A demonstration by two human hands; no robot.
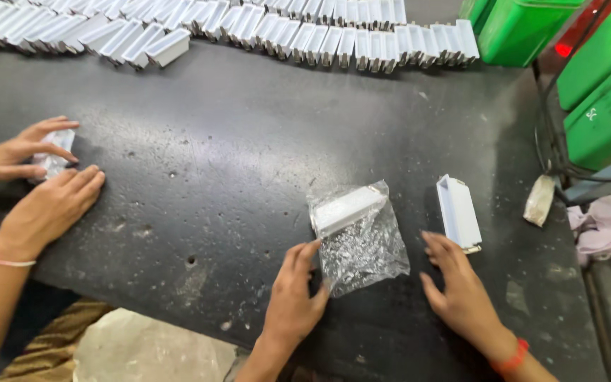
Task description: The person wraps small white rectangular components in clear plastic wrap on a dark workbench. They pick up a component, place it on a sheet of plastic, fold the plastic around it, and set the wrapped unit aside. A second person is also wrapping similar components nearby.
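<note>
1. Head view looks down on a dark, speckled table [235, 163]; its near edge runs across the bottom of the frame, just under the person's wrists
2. Left hand [297, 301] lies flat, its grip open with fingers spread, fingertips pressing the lower left edge of a clear plastic bag [362, 244]
3. The bag lies flat on the table between the two hands, and a white rectangular part [344, 209] sits inside its upper end, tilted
4. Right hand [457, 290] rests open on the table, holding nothing, just right of the bag; its fingertips are near the lower end of a loose white part [459, 212], and I cannot tell whether they touch it
5. Rows of white parts [298, 35] line the far edge, leaving a wide bare stretch of table between them and the hands
6. At the left, another person's two hands [37, 177] are on a small bagged piece [54, 159], well apart from the bag
7. Green boxes [588, 78] and cables crowd the right edge; a pale cloth [606, 226] lies beyond the table's right side
</note>
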